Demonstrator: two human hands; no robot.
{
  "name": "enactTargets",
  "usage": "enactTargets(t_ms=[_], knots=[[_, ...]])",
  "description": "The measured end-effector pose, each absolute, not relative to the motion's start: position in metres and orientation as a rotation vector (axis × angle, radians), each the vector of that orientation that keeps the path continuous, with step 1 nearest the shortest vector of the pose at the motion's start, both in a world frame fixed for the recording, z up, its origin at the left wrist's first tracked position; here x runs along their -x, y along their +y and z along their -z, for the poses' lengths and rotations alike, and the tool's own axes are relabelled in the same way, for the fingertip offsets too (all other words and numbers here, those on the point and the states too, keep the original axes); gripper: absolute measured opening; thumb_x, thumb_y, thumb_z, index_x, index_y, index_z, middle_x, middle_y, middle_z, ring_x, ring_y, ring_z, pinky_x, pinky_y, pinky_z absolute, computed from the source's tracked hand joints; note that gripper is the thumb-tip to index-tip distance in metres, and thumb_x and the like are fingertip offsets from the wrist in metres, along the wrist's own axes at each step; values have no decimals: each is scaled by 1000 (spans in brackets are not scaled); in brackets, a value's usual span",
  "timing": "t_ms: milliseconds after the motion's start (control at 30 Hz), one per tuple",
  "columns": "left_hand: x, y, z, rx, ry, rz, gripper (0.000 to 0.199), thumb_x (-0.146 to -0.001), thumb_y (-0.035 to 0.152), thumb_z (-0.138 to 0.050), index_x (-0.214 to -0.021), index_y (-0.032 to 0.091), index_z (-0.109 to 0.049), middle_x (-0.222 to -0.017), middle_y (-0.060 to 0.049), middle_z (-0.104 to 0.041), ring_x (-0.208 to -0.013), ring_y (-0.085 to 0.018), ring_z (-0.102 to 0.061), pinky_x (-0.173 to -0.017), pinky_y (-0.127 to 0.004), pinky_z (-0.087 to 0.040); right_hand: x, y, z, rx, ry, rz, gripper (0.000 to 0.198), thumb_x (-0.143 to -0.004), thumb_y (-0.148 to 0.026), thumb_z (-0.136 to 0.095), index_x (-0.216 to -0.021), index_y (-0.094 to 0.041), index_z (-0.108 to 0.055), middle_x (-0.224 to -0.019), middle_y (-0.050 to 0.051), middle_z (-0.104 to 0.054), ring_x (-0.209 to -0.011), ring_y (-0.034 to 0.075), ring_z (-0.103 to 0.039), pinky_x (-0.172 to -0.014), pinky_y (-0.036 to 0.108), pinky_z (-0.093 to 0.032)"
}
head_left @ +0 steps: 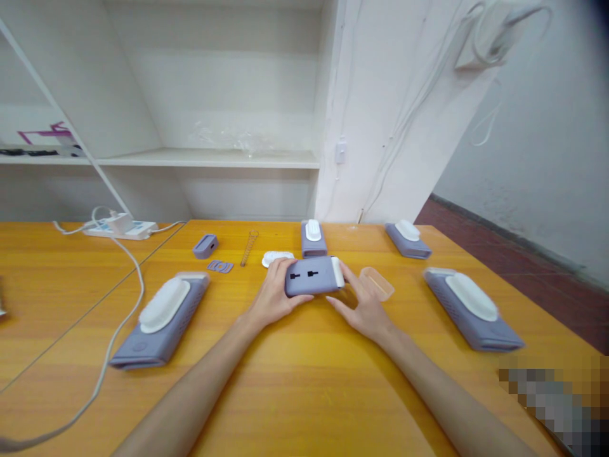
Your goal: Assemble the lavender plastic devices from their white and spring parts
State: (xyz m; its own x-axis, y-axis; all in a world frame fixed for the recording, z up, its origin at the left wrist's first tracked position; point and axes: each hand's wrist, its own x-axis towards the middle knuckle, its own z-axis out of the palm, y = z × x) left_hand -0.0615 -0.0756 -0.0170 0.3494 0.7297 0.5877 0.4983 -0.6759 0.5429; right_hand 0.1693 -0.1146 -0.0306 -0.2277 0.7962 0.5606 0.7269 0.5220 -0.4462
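My left hand (278, 293) is wrapped round the left end of a grey-purple plastic case (316, 284), held just above the table. Two black keyhole-shaped slots show on the face turned toward me. At the case's right end is a white end piece (337, 273), where the fingers of my right hand (364, 306) close in, with the thumb by the lower edge. Beside that hand lies a clear, shallow plastic cover (377, 284). Behind my left fingers is a white oval brush (277, 258), partly hidden. A coil spring (248, 249) lies farther left.
Similar purple cases with white oval pieces lie at left (159, 320), back (314, 240), back right (409, 239) and right (473, 311). A purple frame (205, 246) and flat purple plate (220, 266) are at back left. A power strip (121, 226) trails a white cable (136, 260).
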Motion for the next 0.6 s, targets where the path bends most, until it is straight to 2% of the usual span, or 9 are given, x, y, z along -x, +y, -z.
enactTargets(t_ms=[67,133,200,267,400,500,600], knots=[[62,-75,18,-2347,1100,-1248,71,-64,38,-76,-123,22,-40,-121,-10,-46,-116,-27,-44,-101,-45,-36,-168,-117,25,1293,-1989,33,56,-83,-38,-56,-135,-22,-41,-129,10,-53,-117,26,-48,-99,44,-35],[62,-74,18,-2349,1095,-1245,72,-64,38,-76,-124,22,-40,-121,-10,-46,-116,-26,-44,-101,-45,-37,-167,-119,21,1428,-1896,213,29,-85,-37,-52,-109,-24,-63,-125,9,-55,-115,28,-47,-97,49,-32],[63,-73,18,-2336,1102,-1258,72,-64,39,-76,-124,22,-39,-122,-10,-45,-116,-26,-44,-100,-45,-36,-165,-120,19,1582,-1763,351,23,-87,-34,-49,-93,-23,-68,-127,9,-52,-116,30,-44,-94,51,-30],[63,-72,19,-2308,1128,-1294,71,-65,39,-75,-124,23,-39,-123,-10,-45,-116,-26,-44,-100,-46,-36,-165,-119,19,1708,-1654,436,25,-85,-31,-50,-101,-22,-65,-131,12,-46,-118,32,-40,-94,53,-29],[64,-71,19,-2281,1168,-1339,69,-66,38,-75,-123,23,-40,-121,-9,-46,-114,-25,-45,-100,-45,-36,-168,-115,24,1910,-1489,507,46,-79,-25,-52,-123,-16,-51,-136,20,-35,-125,37,-31,-97,60,-24],[63,-70,18,-2277,1214,-1372,67,-67,38,-74,-123,23,-40,-120,-9,-47,-115,-25,-44,-101,-45,-35,-175,-112,31,1978,-1477,369,55,-75,-20,-51,-130,-13,-43,-133,23,-34,-120,40,-36,-93,59,-31],[63,-70,19,-2239,1288,-1418,67,-67,38,-73,-123,22,-40,-121,-9,-45,-116,-25,-44,-101,-45,-36,-180,-109,38,1853,-1554,152,59,-74,-14,-48,-132,-13,-38,-132,21,-31,-115,35,-44,-92,52,-40]])
